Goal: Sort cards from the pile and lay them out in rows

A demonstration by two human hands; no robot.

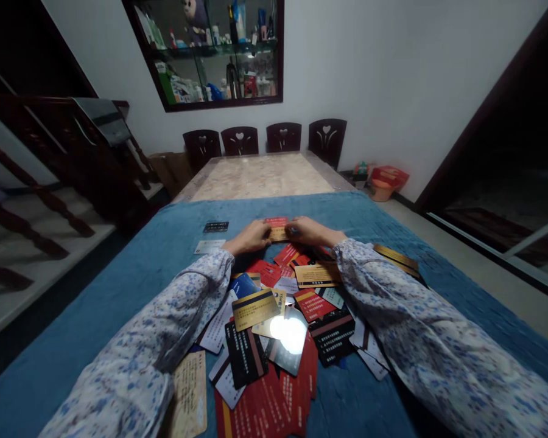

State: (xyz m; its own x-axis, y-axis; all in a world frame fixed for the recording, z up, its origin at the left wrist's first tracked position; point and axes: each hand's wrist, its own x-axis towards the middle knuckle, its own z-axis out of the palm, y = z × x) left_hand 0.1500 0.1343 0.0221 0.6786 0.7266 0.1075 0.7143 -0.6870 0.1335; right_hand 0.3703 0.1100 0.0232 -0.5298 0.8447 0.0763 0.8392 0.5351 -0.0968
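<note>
Both arms, in floral sleeves, reach forward over a blue cloth [132,267]. My left hand [251,237] and my right hand [311,231] meet at the far side of a card pile, and together they grip a small stack of cards [277,229], red on top and gold beneath. A loose heap of plastic cards [278,322] in red, black, gold, blue and white lies between my forearms. One gold card with a black stripe [254,308] rests on top of the heap.
A black card [216,227] and a white card [209,246] lie apart at the left on the cloth. Gold cards [396,258] sit at the right. Beyond lies a marble table top [260,176] with several dark chairs [283,136], a wall cabinet [210,52], and a staircase [36,194] at left.
</note>
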